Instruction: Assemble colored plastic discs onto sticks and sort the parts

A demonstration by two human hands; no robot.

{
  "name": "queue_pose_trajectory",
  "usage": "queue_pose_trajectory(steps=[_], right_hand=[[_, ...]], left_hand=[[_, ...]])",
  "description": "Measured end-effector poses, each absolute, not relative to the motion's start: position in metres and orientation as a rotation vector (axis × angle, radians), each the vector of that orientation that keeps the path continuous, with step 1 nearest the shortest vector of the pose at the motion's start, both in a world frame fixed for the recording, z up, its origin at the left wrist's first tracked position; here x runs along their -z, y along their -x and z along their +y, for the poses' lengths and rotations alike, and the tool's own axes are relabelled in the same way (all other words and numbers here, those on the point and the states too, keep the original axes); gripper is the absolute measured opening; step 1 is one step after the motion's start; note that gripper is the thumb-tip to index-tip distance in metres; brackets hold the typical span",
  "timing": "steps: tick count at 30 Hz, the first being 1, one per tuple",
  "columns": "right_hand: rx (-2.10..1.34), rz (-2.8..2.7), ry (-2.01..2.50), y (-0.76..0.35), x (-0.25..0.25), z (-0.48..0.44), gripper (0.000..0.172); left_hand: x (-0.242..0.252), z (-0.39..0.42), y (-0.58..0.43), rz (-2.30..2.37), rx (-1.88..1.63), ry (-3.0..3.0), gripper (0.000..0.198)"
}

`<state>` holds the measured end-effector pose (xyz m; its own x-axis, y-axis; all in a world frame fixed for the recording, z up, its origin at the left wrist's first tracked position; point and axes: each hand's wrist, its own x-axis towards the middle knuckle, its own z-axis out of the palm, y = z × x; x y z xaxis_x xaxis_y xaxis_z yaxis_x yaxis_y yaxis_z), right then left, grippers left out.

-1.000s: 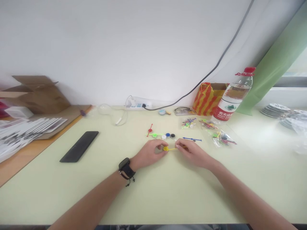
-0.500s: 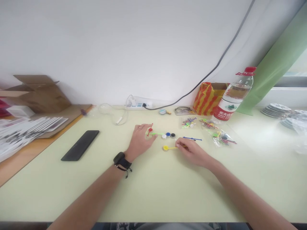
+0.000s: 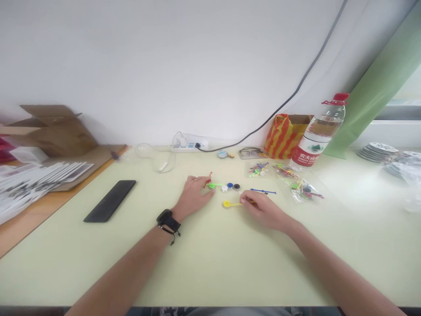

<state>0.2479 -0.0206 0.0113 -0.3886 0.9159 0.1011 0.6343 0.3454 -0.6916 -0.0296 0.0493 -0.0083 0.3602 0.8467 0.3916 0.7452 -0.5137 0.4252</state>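
The right hand [image 3: 261,208] pinches the yellow arrow [image 3: 234,204], its yellow disc [image 3: 226,204] left of the fingers. The left hand [image 3: 193,195] has fingers at the red arrow [image 3: 209,177], grip unclear; the green disc [image 3: 212,186] crowds them, so a sideways brush could shift it.

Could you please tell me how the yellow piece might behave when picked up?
The yellow piece is small and slender, so it is probably light. Its narrow stem may bend a little. The wider, round end could make it dip on that side.
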Motion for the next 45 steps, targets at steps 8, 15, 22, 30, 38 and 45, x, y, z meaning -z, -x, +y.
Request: queue_pose_trajectory(steps=[8, 15, 22, 30, 38, 45], right_hand=[[-0.769, -2.140, 1.345, -0.249, -0.009, -0.019, 0.018], [-0.787, -2.134, 1.343, -0.249, -0.011, -0.020, 0.017], [-0.764, -2.135, 1.336, -0.248, -0.012, -0.021, 0.017], [-0.754, -2.011, 1.332, -0.249, -0.009, -0.018, 0.021], [-0.857, -1.846, 1.232, -0.248, -0.016, -0.021, 0.022], [-1.182, -1.751, 1.010, -0.239, -0.028, -0.029, 0.021]], left_hand=[[0.008, 0.049, 0.029, 1.377, -0.887, -2.458, 0.037], [0.005, 0.048, 0.028, 1.407, -0.928, -2.473, 0.041], [-0.005, 0.041, 0.025, 1.482, -1.081, -2.443, 0.048], [-0.023, 0.016, 0.015, 1.006, -0.916, -2.466, 0.022], [-0.013, 0.004, 0.002, 0.927, -0.716, -2.352, 0.016], [-0.010, 0.005, -0.008, 0.851, -0.850, -1.773, 0.024]])
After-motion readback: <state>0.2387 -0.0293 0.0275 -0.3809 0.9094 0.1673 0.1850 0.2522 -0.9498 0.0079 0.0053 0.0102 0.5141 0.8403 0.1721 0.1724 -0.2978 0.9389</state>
